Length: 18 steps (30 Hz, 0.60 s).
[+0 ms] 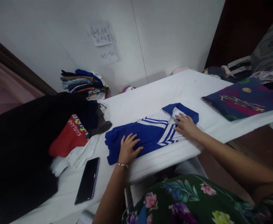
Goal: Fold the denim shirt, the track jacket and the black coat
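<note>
A blue and white jacket (150,132) with striped bands and a blue collar lies folded lengthwise on the white-covered table (150,99). My left hand (129,148), with a bracelet at the wrist, rests flat on the blue lower part, its fingers spread. Near the collar, my right hand (185,125) lies on the white upper part with fingers stretched out. Neither hand grips the cloth. Part of the jacket is covered by my hands.
Left of the jacket are a phone (88,180), a red garment (68,137) and a large black garment (17,155). A stack of folded clothes (82,82) stands at the back. On the right lies a dark patterned garment (245,99). Paper notes (103,34) hang on the wall.
</note>
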Tool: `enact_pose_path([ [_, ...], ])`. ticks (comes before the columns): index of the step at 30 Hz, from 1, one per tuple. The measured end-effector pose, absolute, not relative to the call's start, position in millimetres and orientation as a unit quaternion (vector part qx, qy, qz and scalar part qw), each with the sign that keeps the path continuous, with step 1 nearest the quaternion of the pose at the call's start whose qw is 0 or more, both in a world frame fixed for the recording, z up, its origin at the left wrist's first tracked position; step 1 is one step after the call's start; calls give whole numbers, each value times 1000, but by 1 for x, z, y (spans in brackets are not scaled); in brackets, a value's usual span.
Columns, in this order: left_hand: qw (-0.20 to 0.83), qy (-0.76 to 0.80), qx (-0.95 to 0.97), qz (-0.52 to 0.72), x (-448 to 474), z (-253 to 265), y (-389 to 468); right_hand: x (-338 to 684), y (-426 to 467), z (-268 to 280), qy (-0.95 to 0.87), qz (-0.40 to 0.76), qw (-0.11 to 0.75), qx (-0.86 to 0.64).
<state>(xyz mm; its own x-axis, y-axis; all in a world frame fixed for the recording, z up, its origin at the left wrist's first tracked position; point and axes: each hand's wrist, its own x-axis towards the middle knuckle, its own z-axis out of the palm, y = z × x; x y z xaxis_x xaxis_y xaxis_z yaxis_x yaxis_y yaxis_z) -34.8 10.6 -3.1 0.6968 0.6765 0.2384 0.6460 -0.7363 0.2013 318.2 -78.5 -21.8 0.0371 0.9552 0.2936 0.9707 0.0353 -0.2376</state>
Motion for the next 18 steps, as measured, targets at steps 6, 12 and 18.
enact_pose_path([
  [6,51,357,920,156,-36,-6,11,317,-56,-18,-698,-39,214,-682],
  [12,62,365,916,153,-35,-3,10,322,-49,-29,-681,4,180,-710],
  [18,62,359,917,159,-36,-7,12,312,-71,-17,-679,-50,221,-698],
])
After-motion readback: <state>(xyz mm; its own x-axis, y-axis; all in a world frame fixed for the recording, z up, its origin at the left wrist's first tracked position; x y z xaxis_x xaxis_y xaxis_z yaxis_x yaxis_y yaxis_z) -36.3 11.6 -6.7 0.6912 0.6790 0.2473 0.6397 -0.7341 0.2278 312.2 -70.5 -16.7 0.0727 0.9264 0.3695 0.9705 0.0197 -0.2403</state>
